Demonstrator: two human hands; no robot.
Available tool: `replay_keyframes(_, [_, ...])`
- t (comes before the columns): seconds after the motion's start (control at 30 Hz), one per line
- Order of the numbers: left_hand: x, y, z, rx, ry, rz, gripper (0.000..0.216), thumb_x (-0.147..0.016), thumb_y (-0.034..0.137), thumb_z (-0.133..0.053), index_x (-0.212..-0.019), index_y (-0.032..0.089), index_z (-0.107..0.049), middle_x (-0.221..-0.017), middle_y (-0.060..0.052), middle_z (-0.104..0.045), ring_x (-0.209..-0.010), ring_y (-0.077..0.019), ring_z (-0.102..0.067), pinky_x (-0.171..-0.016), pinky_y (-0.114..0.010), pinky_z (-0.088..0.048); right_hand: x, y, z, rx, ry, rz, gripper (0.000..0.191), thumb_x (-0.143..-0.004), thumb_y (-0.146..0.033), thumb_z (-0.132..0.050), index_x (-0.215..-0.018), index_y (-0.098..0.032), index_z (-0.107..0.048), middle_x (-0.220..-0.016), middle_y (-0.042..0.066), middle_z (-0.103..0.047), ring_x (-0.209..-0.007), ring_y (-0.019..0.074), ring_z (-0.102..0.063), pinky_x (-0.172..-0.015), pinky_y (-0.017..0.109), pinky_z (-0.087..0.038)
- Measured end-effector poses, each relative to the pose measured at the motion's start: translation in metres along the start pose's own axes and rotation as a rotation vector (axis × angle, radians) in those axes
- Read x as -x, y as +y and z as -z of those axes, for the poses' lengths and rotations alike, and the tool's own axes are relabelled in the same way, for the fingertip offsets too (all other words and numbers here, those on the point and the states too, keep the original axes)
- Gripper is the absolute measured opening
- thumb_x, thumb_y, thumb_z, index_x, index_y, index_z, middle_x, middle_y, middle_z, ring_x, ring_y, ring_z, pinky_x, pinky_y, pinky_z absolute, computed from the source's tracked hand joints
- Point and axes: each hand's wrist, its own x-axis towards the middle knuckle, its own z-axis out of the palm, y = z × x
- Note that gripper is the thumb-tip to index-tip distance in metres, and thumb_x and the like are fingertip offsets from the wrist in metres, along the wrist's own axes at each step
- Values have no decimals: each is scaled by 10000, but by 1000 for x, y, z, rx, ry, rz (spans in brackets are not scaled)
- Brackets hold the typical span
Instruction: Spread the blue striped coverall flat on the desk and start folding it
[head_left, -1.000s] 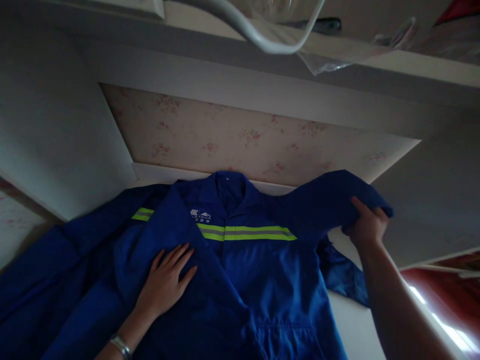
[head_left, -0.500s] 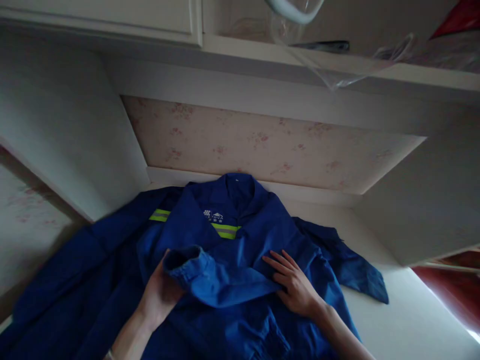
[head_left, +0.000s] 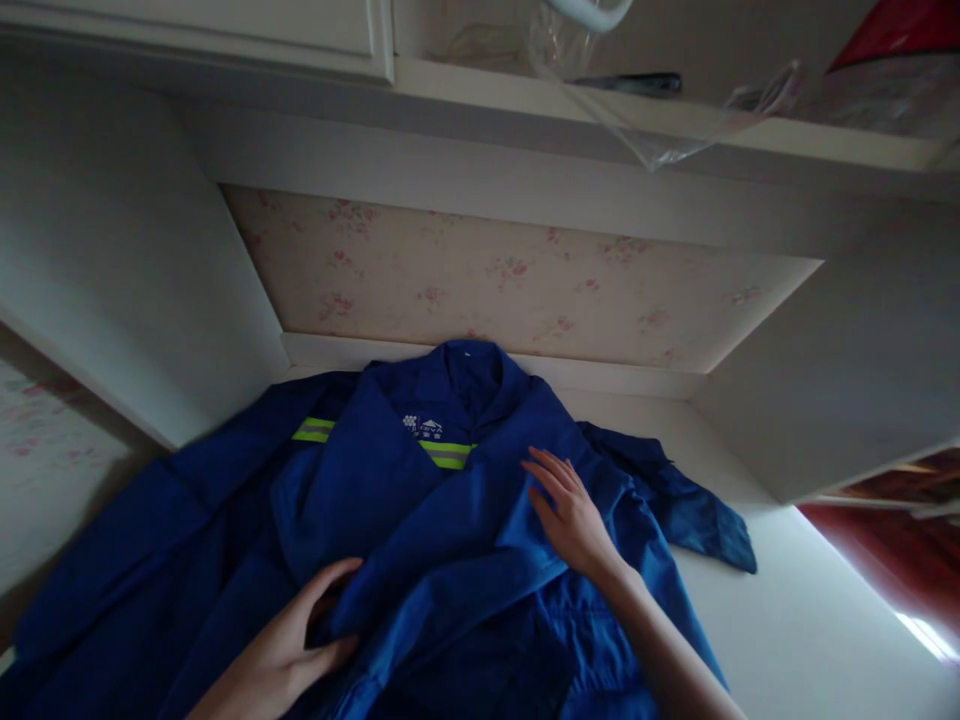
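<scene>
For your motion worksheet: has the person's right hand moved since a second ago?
Yes. The right hand left the raised sleeve and came leftward, now flat on the blue jacket, below its collar.

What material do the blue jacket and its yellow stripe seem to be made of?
The blue jacket looks like woven workwear cloth, perhaps cotton or a blend: matte, with soft folds under the left hand and right hand. The yellow stripe seems to be reflective tape: a bright, flat band with a grey centre.

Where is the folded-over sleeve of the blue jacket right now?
In the head view the sleeve lies across the front of the blue jacket, low and centre, its cuff end by the left hand and the right hand flat on it.
</scene>
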Motion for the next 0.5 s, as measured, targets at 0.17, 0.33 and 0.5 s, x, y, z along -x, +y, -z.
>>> replay_keyframes(0.17, [-7,-14,5,76,181,0,641,-622,434,-810,-1222,275,-649,-1380,-70,-611,-1348,-342,-476,-1115,-467,-413,-1,-67,-82,36,-166,81,602,-989,-460,-425,-1500,-146,-375,-1563,186,-337,-1472,374,-223,-1162,700,-100])
replay_keyframes(0.33, [-19,-30,17,187,280,22,533,-603,374,-784,-1116,261,-694,-1271,-64,-686,-1281,-355,-546,-1015,-450,-507,29,-120,-70,-232,-634,449,567,-995,-528,-403,-1498,-267,-387,-1605,101,-275,-1496,311,-163,-1195,620,-37])
replay_keyframes(0.5, [-16,-35,19,30,335,-13,499,-581,447,-789,-1041,265,-721,-1167,-50,-734,-1230,-368,-583,-1019,-446,-509,69,-101,-40,-682,-951,518,448,-985,-472,-471,-1421,-373,-480,-1492,-17,-494,-1410,199,-396,-1222,418,-195])
